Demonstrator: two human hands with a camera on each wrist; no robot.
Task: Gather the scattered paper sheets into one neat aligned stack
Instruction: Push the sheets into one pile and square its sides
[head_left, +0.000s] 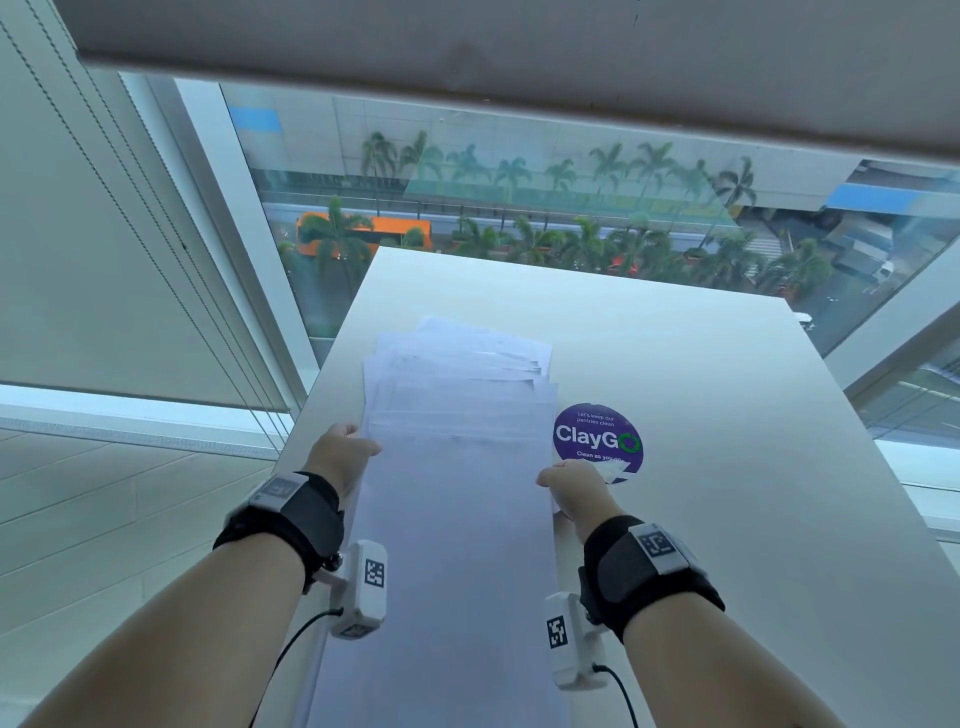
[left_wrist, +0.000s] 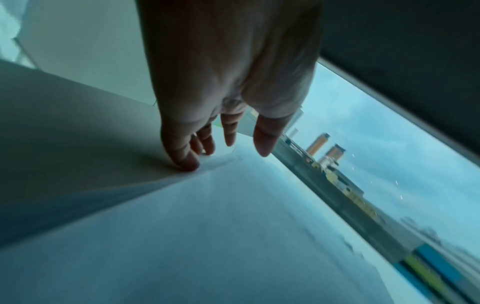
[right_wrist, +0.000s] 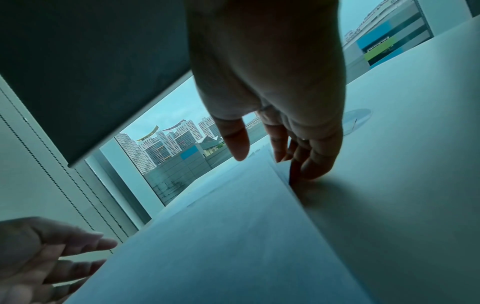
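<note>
White surface (head_left: 701, 364) by the window carries the sheets (head_left: 457, 415): gathered into one pile, far ends fanned and skewed, near part squared. ClayGo sticker (head_left: 597, 436) just right of pile, partly under a stray corner. Left hand (head_left: 343, 452) and right hand (head_left: 571, 488) flank the long edges, fingers straight and pressing inward, gripping nothing, probably to square the sides.

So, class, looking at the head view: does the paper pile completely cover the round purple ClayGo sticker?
No. The sticker lies mostly bare on the table, right of the paper sheets.
</note>
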